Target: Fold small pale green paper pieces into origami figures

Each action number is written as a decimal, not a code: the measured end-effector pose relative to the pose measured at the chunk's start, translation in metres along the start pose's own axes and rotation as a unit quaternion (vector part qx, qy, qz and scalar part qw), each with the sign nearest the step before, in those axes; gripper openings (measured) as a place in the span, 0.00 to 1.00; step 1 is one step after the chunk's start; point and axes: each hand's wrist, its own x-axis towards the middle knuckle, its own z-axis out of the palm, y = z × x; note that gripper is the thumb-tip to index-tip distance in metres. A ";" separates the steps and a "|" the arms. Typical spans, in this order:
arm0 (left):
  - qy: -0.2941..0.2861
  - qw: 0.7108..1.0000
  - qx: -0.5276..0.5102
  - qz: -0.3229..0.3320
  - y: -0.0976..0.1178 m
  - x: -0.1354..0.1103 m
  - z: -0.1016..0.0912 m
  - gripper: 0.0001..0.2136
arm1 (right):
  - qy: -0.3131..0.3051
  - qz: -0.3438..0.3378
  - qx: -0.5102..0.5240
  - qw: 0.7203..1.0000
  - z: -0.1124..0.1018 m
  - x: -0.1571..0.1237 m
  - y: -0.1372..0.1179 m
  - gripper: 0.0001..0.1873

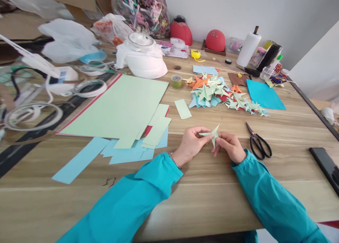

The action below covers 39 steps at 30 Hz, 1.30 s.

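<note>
A pale green folded paper star (214,134) is held up between both hands, just above the wooden table. My left hand (192,143) pinches it from the left, with thumb and fingers closed on a point. From the other side, my right hand (230,146) grips its right edge between thumb and forefinger; its remaining fingers curl beneath. Beyond the hands lies a pile of finished paper stars (206,91) in green, orange, blue and red. Black-handled scissors (258,142) rest to the right of my right hand. A small green paper strip (183,109) lies beyond my left hand.
Green paper sheets (113,109) and blue strips (79,162) cover the left side. A thread spool (176,81), yellow tape measure (195,54) and turquoise square (265,94) lie farther back. A phone (324,165) sits at right; bags and cables crowd the far left.
</note>
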 end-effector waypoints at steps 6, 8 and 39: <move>-0.030 0.999 -0.018 -0.025 -0.001 0.001 -0.002 0.12 | 0.005 0.013 -0.009 1.000 0.002 0.002 -0.001 0.18; -0.046 0.997 -0.042 -0.036 -0.001 0.002 -0.002 0.13 | 0.008 0.012 -0.003 1.000 0.002 0.002 -0.002 0.18; -0.065 0.996 -0.052 -0.040 0.001 0.002 -0.002 0.10 | 0.016 0.004 -0.077 0.997 0.004 0.000 -0.008 0.22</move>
